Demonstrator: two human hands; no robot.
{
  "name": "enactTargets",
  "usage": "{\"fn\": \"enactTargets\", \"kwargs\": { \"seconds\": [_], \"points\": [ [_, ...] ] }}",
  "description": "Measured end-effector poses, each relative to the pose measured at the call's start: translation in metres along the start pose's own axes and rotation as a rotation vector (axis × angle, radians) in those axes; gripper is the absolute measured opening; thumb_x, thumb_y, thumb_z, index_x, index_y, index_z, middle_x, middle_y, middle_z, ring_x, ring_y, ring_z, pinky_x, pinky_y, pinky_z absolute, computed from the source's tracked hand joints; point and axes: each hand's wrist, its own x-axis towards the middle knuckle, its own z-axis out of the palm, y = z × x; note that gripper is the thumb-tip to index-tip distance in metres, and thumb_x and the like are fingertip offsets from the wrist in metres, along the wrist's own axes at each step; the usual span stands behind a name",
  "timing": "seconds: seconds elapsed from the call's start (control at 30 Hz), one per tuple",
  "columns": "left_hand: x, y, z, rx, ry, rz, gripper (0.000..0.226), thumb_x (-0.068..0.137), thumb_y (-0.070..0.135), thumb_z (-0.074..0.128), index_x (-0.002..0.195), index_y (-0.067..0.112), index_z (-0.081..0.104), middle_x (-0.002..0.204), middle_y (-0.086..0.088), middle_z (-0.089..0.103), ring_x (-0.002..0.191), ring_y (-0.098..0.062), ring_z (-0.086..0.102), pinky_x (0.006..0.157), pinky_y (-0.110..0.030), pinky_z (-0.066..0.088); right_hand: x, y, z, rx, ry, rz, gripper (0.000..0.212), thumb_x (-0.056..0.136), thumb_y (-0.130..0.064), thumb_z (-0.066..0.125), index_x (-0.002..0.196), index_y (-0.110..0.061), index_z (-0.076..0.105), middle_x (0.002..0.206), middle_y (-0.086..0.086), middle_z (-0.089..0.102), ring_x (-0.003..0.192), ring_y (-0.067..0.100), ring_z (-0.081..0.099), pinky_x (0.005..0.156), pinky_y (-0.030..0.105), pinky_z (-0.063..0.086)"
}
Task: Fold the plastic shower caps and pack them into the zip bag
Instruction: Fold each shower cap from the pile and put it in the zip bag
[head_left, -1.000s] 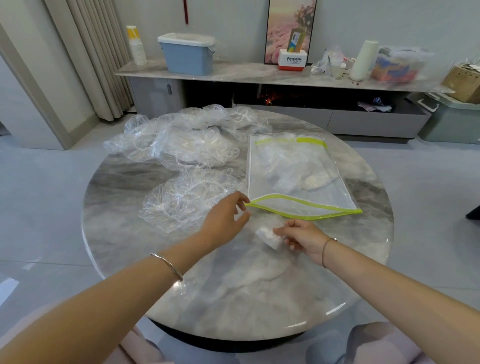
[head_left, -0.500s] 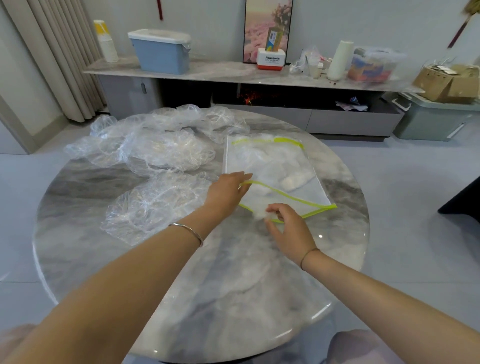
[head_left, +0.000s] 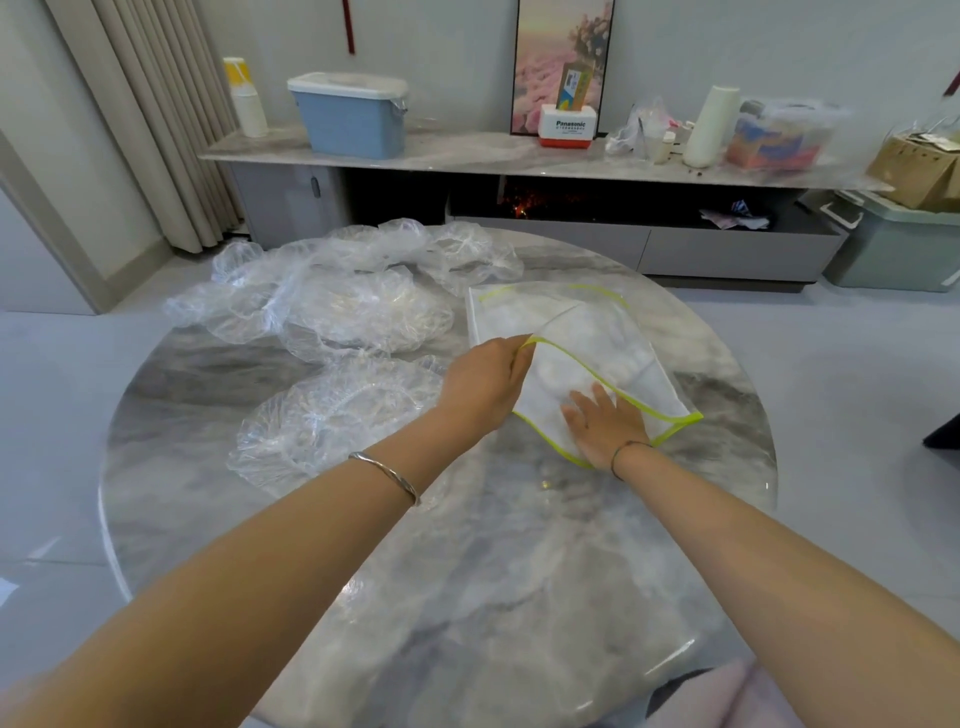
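Packing is being carried out at a round marble table (head_left: 218, 415), and by the look of it the job is being caught partway through. The zip bag (head_left: 641, 364), clear with a yellow-green trim, is being kept flat on the far right part of the tabletop with its mouth turned towards the person. Its upper lip is being pinched between thumb and fingers of the left hand (head_left: 483, 384) and lifted, so that the opening is being held wide.

The right hand (head_left: 605, 428) is being slid into that opening, its fingers lying straight and slightly spread under the top film. Nothing is being clasped as far as can be seen, though whether a folded cap is being pushed ahead of the fingertips cannot be told through the plastic.

Pale folded bundles (head_left: 582, 358) are being shown hazily inside the bag, which suggests that some caps are already being stored there.

Much is being left to do. A heap of loose shower caps (head_left: 358, 312) is being left unfolded just beside the bag on the far left of the table, and a nearer cap (head_left: 337, 410) is being left spread out close to the left wrist. The caps are being seen as thin, crinkled, transparent film with gathered elastic rims, puffed up rather than flat. The bag is not yet being zipped.
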Motion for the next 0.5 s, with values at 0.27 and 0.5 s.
{"fn": "enactTargets", "kwargs": {
  "seconds": [0.27, 0.5],
  "points": [
    [0.01, -0.011, 0.011, 0.098, -0.13, -0.099, 0.043, 0.103, 0.038, 0.023, 0.13, 0.023, 0.053, 0.109, -0.01, 0.063, 0.102, -0.031, 0.057, 0.077, -0.037, 0.046, -0.015, -0.013, -0.001, 0.001, 0.031, -0.043, 0.053, 0.1, -0.048, 0.019, 0.149, -0.032, 0.01, 0.158, 0.009, -0.008, 0.144, 0.031, -0.005, 0.116, 0.039, 0.002],
    [-0.029, -0.053, -0.004, 0.576, -0.452, -0.089, 0.09, 0.09, 0.06, 0.044, 0.151, 0.021, -0.01, 0.159, -0.005, -0.008, 0.146, -0.029, -0.005, 0.117, -0.046, -0.004, -0.052, -0.027, 0.015, -0.049, -0.011, -0.203, 0.056, 0.1, -0.045, 0.022, 0.151, -0.026, 0.007, 0.158, 0.003, -0.008, 0.146, 0.023, -0.002, 0.117, 0.04, 0.002]
  ]
}}
